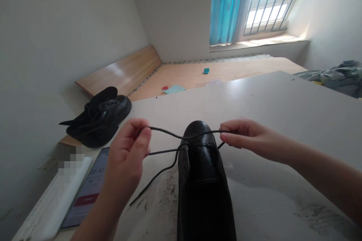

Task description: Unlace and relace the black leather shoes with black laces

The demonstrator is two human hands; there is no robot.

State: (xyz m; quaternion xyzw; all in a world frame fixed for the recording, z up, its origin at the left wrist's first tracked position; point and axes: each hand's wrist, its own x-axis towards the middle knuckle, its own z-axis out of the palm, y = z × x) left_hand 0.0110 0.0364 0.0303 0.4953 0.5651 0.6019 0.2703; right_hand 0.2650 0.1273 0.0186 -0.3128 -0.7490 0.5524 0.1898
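Note:
A black leather shoe (201, 162) stands on the white table, its toe pointing away from me. A thin black shoelace (166, 131) stretches across above the toe between my two hands. To the left of the shoe, my left hand (131, 147) pinches the lace between thumb and fingers. My right hand (244, 133) pinches it on the other side. Another stretch of lace runs from the shoe's left eyelets toward my left hand, and a loose lace end lies slack on the tabletop. Part of the lacing at the right side is hidden.
Another black shoe (98, 116) sits at the table's left edge. A phone (87, 188) showing a timer lies beside a white bar-shaped object (68, 196). Behind the white table (254, 105) is a wooden surface (234, 69) with small papers; grey cloth (339, 79) lies at right.

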